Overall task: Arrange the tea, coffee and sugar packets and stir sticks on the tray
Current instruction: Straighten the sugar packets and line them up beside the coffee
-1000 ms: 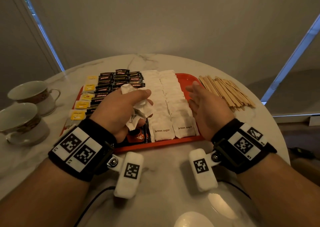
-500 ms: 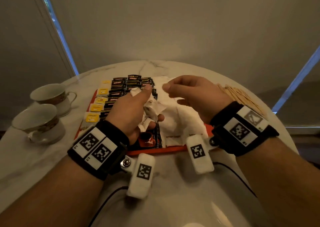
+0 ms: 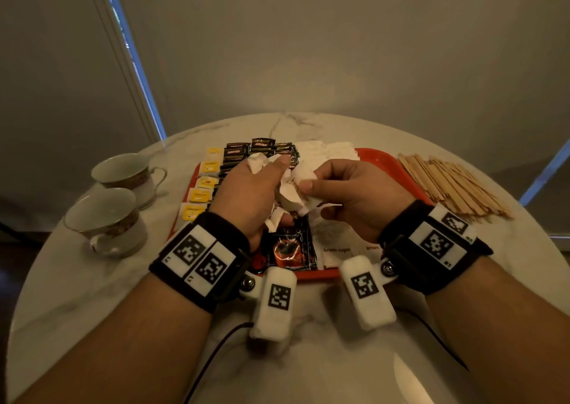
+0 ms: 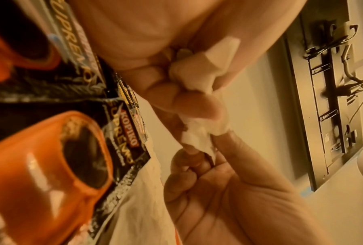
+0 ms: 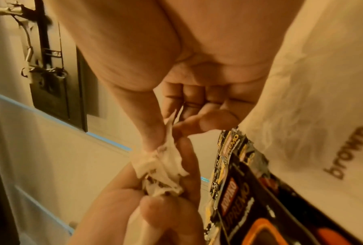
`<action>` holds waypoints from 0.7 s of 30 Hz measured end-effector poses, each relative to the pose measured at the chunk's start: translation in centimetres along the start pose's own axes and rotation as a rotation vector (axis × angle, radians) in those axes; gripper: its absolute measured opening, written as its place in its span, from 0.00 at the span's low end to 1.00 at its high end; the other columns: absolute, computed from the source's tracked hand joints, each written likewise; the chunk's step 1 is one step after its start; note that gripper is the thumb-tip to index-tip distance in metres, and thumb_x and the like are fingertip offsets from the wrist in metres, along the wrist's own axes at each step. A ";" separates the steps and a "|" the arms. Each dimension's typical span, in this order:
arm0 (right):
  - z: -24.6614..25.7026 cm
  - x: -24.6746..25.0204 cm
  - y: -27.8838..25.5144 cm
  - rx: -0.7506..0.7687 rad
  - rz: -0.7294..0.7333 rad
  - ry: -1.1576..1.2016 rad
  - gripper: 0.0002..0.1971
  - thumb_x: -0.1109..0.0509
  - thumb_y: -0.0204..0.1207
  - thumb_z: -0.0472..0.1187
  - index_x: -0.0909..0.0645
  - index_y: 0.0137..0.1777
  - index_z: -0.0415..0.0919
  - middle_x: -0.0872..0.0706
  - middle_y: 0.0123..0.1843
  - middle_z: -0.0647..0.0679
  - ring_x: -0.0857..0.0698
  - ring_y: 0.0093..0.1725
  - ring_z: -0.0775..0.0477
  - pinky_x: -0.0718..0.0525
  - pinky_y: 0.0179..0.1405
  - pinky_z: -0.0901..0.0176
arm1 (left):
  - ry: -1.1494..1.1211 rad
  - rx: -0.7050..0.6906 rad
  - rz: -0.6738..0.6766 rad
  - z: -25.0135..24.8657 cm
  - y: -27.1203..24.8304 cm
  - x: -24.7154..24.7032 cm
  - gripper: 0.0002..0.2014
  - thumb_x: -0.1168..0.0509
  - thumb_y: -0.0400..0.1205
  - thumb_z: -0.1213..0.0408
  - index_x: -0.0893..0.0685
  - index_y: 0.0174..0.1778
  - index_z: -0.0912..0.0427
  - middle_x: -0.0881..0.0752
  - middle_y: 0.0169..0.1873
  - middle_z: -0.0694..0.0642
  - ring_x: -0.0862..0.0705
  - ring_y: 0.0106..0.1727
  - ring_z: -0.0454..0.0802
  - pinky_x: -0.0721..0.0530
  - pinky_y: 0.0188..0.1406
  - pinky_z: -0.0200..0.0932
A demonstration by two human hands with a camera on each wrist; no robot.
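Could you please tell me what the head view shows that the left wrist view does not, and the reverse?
Only the head view shows the red tray, the stir sticks lying on the table right of it, the yellow tea packets and two teacups. Only the left wrist view shows the right hand's palm from below and a dark wall bracket. Both show the left hand gripping a bunch of white packets, the right hand pinching one, and the Kopiko coffee sachets beneath.

I see the tray (image 3: pixel 374 159) centred on the table (image 3: pixel 308 357). Two cups (image 3: pixel 117 215) stand left of it; stir sticks (image 3: pixel 453 181) lie right.
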State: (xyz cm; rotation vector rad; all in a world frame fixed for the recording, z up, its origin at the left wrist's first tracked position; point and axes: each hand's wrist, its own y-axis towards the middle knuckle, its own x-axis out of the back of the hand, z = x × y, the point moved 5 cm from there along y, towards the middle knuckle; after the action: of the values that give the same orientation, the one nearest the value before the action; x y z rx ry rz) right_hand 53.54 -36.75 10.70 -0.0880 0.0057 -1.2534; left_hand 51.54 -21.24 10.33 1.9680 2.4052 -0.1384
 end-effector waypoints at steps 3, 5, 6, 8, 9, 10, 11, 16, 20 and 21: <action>-0.2 0.5 0.1 -0.021 -0.023 0.166 0.06 0.24 0.78 0.33 0.19 0.44 0.40 0.09 0.37 0.46 0.11 0.34 0.50 0.15 0.35 0.57 | -0.026 -0.024 0.016 0.1 0.1 0.0 0.07 0.30 0.87 0.58 0.15 0.49 0.58 0.09 0.32 0.56 0.13 0.23 0.48 0.20 0.15 0.38; -0.3 0.6 0.3 -0.012 -0.020 0.205 0.03 0.26 0.80 0.33 0.18 0.48 0.39 0.10 0.39 0.44 0.12 0.33 0.49 0.15 0.32 0.59 | -0.033 -0.029 0.044 0.2 0.2 -0.1 0.06 0.30 0.87 0.59 0.14 0.50 0.58 0.10 0.32 0.56 0.13 0.25 0.47 0.22 0.14 0.37; -0.3 0.6 0.3 -0.005 -0.014 0.210 0.02 0.27 0.81 0.33 0.17 0.50 0.39 0.10 0.40 0.43 0.12 0.33 0.49 0.15 0.31 0.59 | -0.033 -0.029 0.053 0.2 0.3 -0.1 0.06 0.29 0.87 0.58 0.15 0.49 0.57 0.12 0.32 0.55 0.14 0.24 0.47 0.24 0.14 0.37; -0.4 0.5 0.3 0.011 0.000 0.206 0.04 0.30 0.83 0.32 0.15 0.53 0.39 0.10 0.42 0.44 0.13 0.34 0.50 0.16 0.32 0.60 | -0.035 -0.016 0.068 0.2 0.3 -0.1 0.09 0.29 0.85 0.54 0.15 0.47 0.56 0.14 0.31 0.53 0.17 0.23 0.46 0.27 0.14 0.36; -0.5 0.5 0.3 0.017 0.010 0.200 0.05 0.31 0.84 0.32 0.14 0.54 0.40 0.10 0.42 0.44 0.13 0.36 0.51 0.16 0.33 0.60 | -0.031 -0.006 0.085 0.2 0.3 -0.1 0.11 0.28 0.84 0.52 0.14 0.47 0.56 0.14 0.31 0.53 0.19 0.23 0.46 0.27 0.14 0.35; -0.5 0.5 0.2 0.021 0.021 0.196 0.06 0.32 0.84 0.33 0.14 0.55 0.40 0.10 0.42 0.45 0.13 0.37 0.51 0.16 0.35 0.59 | -0.021 0.001 0.109 0.2 0.3 -0.2 0.11 0.27 0.83 0.51 0.13 0.47 0.56 0.14 0.30 0.52 0.19 0.23 0.45 0.28 0.15 0.35; -0.5 0.4 0.2 0.025 0.030 0.199 0.07 0.32 0.85 0.33 0.13 0.55 0.40 0.10 0.42 0.46 0.13 0.37 0.52 0.16 0.36 0.58 | -0.006 0.005 0.133 0.2 0.2 -0.2 0.10 0.26 0.83 0.52 0.12 0.47 0.56 0.14 0.30 0.51 0.20 0.23 0.45 0.28 0.15 0.36; -0.1 0.7 0.1 0.076 0.057 0.222 0.09 0.25 0.77 0.38 0.14 0.56 0.37 0.10 0.41 0.48 0.12 0.38 0.54 0.13 0.36 0.59 | 0.013 -0.015 0.144 0.1 0.1 -0.2 0.09 0.22 0.80 0.62 0.11 0.53 0.59 0.10 0.35 0.53 0.19 0.24 0.43 0.28 0.14 0.35; 0.2 1.7 0.3 0.093 0.013 0.105 0.18 0.18 0.65 0.36 0.13 0.55 0.35 0.07 0.44 0.43 0.09 0.41 0.48 0.11 0.36 0.59 | 0.033 -0.082 0.081 -0.2 0.4 0.2 0.09 0.22 0.79 0.62 0.12 0.52 0.58 0.11 0.33 0.51 0.17 0.27 0.44 0.26 0.16 0.37; 0.3 1.9 0.2 0.104 -0.021 0.052 0.15 0.18 0.66 0.34 0.12 0.53 0.35 0.07 0.43 0.42 0.08 0.40 0.47 0.11 0.35 0.59 | 0.059 -0.099 0.072 -0.1 0.4 0.3 0.08 0.22 0.80 0.62 0.12 0.50 0.57 0.11 0.32 0.49 0.16 0.27 0.44 0.25 0.17 0.38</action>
State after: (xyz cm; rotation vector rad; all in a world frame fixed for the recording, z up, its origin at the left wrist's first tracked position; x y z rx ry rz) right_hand 54.38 -38.47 11.11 0.0344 -0.0151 -1.2750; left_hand 51.93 -20.90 10.43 2.0381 2.3225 0.0404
